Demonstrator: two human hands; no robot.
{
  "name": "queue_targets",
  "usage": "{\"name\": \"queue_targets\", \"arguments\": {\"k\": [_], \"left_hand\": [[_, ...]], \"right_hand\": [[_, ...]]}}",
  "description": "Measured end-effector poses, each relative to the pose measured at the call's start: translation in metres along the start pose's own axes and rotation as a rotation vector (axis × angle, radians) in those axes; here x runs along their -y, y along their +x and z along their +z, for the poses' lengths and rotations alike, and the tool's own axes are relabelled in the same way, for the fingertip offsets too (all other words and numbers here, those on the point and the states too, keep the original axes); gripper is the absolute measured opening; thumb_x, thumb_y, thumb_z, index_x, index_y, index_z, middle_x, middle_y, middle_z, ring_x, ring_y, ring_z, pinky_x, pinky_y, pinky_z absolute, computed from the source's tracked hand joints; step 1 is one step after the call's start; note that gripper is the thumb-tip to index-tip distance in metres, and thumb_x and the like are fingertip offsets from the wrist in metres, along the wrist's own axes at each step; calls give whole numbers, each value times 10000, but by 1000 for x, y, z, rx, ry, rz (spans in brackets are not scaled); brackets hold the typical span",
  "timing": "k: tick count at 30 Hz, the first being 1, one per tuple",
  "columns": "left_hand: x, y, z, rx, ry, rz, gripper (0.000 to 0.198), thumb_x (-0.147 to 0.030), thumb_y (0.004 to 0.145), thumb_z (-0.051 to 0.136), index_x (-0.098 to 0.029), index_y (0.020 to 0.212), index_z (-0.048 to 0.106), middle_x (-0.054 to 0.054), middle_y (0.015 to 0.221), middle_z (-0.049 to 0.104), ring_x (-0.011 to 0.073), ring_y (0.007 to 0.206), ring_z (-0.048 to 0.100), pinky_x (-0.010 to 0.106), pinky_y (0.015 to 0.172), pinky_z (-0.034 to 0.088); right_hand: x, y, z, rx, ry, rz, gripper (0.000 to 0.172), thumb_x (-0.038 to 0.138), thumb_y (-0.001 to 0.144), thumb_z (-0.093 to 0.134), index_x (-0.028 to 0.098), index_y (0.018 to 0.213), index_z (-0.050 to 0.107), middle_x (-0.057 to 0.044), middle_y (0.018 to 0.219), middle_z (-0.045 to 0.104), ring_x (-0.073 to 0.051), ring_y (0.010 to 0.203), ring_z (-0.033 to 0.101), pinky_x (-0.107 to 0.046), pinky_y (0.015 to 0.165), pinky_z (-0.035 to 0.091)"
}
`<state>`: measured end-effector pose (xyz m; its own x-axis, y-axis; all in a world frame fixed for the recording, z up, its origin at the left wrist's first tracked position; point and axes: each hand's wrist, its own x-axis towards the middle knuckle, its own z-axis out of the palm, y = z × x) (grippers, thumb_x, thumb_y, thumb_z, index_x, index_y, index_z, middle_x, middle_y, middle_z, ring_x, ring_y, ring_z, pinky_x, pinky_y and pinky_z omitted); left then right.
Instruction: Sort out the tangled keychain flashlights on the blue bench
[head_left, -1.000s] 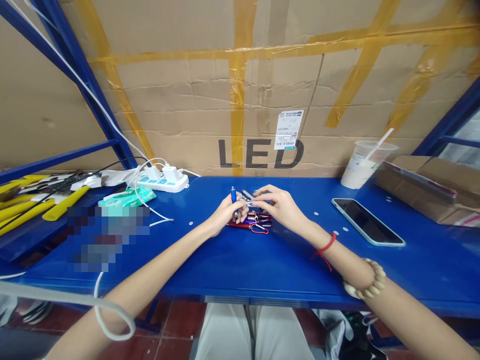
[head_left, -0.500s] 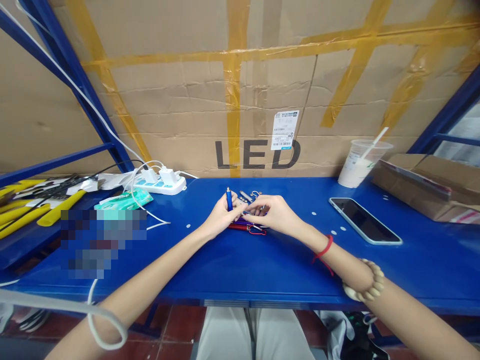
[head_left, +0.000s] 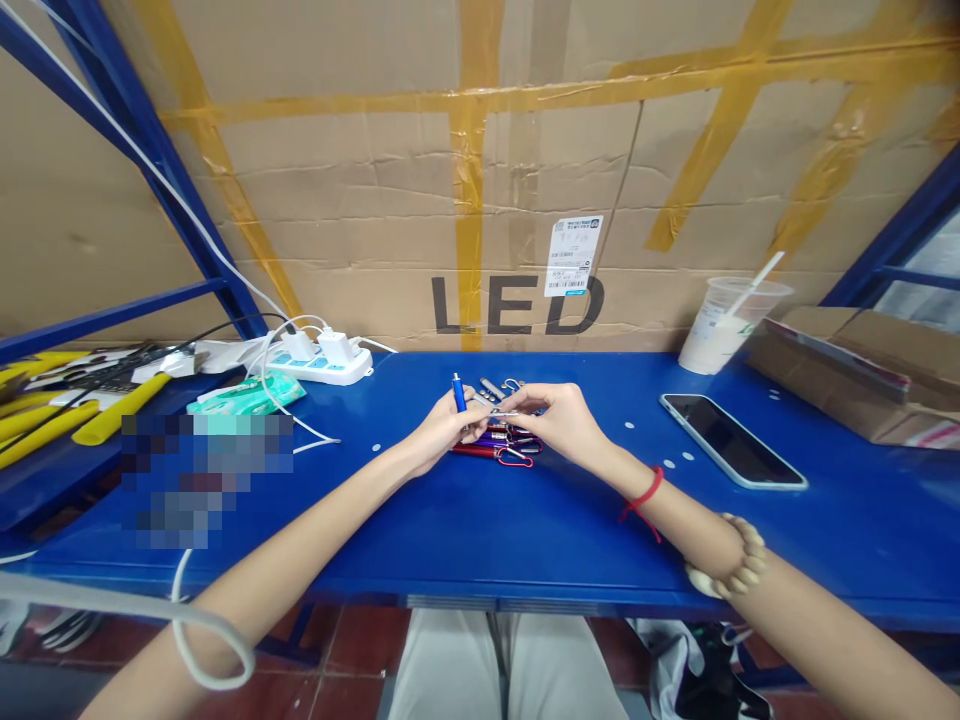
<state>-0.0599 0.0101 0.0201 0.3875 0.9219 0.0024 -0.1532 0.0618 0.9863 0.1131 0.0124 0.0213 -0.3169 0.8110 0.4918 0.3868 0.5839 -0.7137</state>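
My left hand (head_left: 439, 432) is closed around a slim blue metal tube (head_left: 459, 390), which stands up nearly vertical above the thumb. Facing it, my right hand (head_left: 564, 422) pinches a thin silvery piece (head_left: 504, 413) between thumb and fingertips. That piece reaches toward the left fingertips; I cannot tell whether it touches them or joins the tube. Below and behind the hands lies a bunch of small metal tubes with carabiner clips. A red tube (head_left: 475, 452) with a red carabiner (head_left: 516, 459) is nearest me, and the others are partly hidden by my fingers.
A phone (head_left: 731, 442), a plastic cup with a straw (head_left: 716, 335) and an open cardboard box (head_left: 832, 375) are on the right. At left are a white power strip (head_left: 330, 368) with cables, a green packet (head_left: 247, 395) and yellow-handled tools (head_left: 124, 408). Cardboard (head_left: 360, 220) stands behind.
My hands have drawn slightly apart, the right one moving a little to the right. The silvery piece between them now shows, and more of the red and purple tubes is visible.
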Motion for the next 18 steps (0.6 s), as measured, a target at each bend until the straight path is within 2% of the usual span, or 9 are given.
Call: {"name": "queue_targets", "arguments": {"k": [3,8,10,13,18], "left_hand": [[0,1,0,-4,-9,2,343,-268,721,647,-195,704,312,-67,523,412,51,454,379,183,438,206],[2,1,-3,-112,162,206,331,-260,762,593,-201,697,274,-89,529,321,48,467,325,186,481,240],[2,0,-2,-124,211,270,323,-268,771,580,-201,694,273,-84,551,313,56,496,335,192,515,280],[2,-3,-2,-133,294,326,312,-281,774,576,-198,686,288,-71,587,319,69,541,335,203,556,304],[2,-4,-4,-161,482,439,261,-250,792,544,-187,681,316,-46,671,331,81,615,328,210,614,305]], "right_hand": [[0,-1,1,27,-40,-61,299,473,716,659,181,744,715,-55,754,723,-189,684,673,-307,668,550],[3,-3,3,17,-116,-158,376,399,734,670,179,1037,694,-62,840,724,-170,705,662,-281,685,528],[3,-3,2,34,-203,-183,317,372,791,612,182,1029,699,-57,795,722,-157,657,638,-270,648,503],[4,-3,0,135,-298,-211,280,344,847,544,189,1021,698,-54,769,717,-157,646,610,-258,626,459],[7,-4,-2,231,-294,-250,273,325,895,475,172,961,691,-61,833,707,-145,669,579,-237,643,418]]}}
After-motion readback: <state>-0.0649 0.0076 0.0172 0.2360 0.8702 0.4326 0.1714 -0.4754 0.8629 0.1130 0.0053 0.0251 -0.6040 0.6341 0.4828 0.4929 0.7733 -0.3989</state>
